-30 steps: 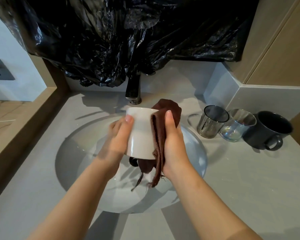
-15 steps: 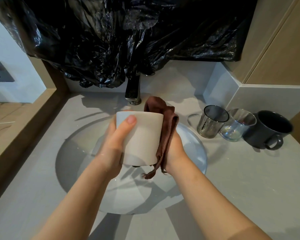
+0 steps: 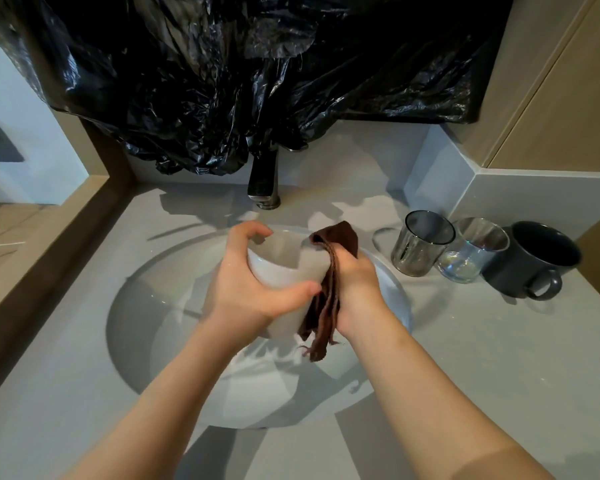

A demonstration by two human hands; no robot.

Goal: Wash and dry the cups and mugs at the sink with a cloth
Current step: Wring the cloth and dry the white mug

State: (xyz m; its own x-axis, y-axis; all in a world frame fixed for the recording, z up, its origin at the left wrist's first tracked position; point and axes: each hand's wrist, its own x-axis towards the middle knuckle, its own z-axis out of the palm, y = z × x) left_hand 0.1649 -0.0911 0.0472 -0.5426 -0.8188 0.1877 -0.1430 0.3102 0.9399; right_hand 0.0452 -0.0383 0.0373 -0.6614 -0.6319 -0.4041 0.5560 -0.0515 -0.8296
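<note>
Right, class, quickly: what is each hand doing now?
Left hand: grips the white cup.
Right hand: holds the brown cloth against the cup.

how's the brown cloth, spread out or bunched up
Bunched up: the brown cloth hangs in folds, gripped in the right hand against the side of the white cup that the left hand holds.

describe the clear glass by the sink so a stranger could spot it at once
Right of the white oval sink basin, three vessels stand in a row on the grey counter. The clear glass tumbler is the middle one, see-through and colourless, between a smoky grey glass tumbler nearer the sink and a dark grey handled mug.
</note>
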